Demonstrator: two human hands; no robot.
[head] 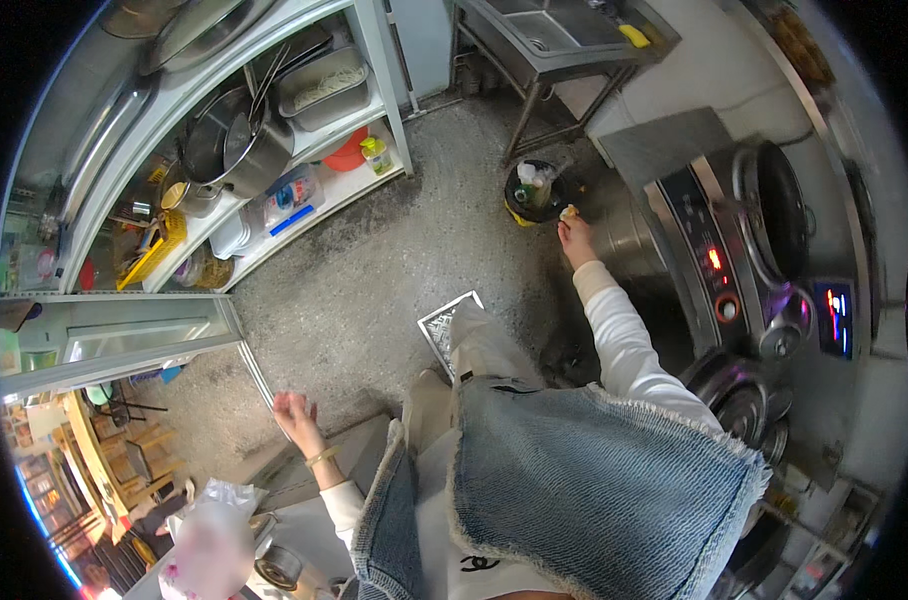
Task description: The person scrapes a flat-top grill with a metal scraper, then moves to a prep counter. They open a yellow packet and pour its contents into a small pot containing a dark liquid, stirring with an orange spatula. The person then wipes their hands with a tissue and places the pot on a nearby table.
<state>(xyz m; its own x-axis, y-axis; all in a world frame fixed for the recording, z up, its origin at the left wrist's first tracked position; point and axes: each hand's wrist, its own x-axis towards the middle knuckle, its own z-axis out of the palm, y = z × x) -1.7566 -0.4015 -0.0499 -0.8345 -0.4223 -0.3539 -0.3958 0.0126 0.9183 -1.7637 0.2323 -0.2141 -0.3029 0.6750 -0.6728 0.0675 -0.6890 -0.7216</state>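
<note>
My right hand (576,241) reaches forward with a small crumpled whitish-tan piece (569,213) in its fingertips; I cannot tell what it is. Just beyond those fingers, on the floor, stands a round black bin (511,196) with a yellow patch low on its side. Inside the bin lie a green bottle (522,193) and crumpled clear plastic (548,174). My left hand (298,421) hangs out to the side in the air, its fingers loosely bent and apart, holding nothing. A pale bangle (323,455) circles that wrist.
Left, white shelving (394,105) holds a steel pot (263,161) and a metal pan of noodle-like strands (330,88). A steel sink (548,37) stands ahead. Right is a cooking unit with a lit panel (713,247). A framed metal floor grate (437,330) lies by my foot.
</note>
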